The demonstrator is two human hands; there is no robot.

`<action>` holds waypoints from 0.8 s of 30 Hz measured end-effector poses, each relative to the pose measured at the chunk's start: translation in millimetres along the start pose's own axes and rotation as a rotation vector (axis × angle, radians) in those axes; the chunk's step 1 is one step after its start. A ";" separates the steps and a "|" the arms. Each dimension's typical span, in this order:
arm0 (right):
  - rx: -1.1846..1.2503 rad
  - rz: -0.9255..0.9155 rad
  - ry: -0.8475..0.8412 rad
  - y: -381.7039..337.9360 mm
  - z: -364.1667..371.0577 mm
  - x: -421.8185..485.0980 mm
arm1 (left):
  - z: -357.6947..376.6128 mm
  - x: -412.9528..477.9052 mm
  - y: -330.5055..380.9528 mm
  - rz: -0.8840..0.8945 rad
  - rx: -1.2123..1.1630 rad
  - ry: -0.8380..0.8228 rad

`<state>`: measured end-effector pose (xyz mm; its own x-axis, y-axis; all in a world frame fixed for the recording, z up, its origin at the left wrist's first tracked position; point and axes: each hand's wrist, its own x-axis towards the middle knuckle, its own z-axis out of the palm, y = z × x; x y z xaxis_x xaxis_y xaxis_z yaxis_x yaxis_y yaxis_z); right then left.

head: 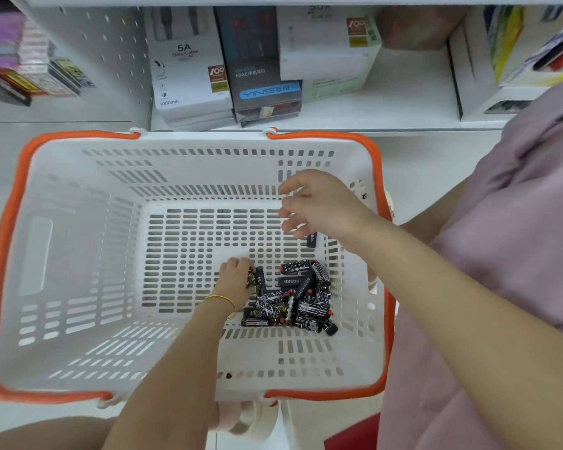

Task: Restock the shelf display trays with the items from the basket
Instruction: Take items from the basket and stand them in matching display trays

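The white slotted plastic basket (78,196) with its orange rim sits open below the white shelf (403,102), likely so both hands can reach in. The small black patterned packets (301,300) lie heaped in the basket's near right corner. The left hand (236,276) is down at the side of the heap nearer the basket's centre, its fingers (246,264) curled around a few packets, seemingly gathering a batch. The right hand (320,206) hovers above the basket's right side, fingers loosely spread; one black packet (311,240) shows just under it, held or lying loose I cannot tell
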<state>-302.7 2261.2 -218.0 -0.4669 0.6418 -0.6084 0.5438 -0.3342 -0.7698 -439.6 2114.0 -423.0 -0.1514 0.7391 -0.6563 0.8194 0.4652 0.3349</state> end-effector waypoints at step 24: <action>-0.037 0.018 0.006 8.4 -4.7 -2.0 | -4.7 12.0 50.0 -0.111 -0.041 -0.092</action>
<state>-294.0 2260.3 -222.4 -0.4525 0.6404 -0.6206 0.5772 -0.3201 -0.7513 -403.0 2148.5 -410.9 -0.1871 0.6350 -0.7495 0.7766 0.5629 0.2830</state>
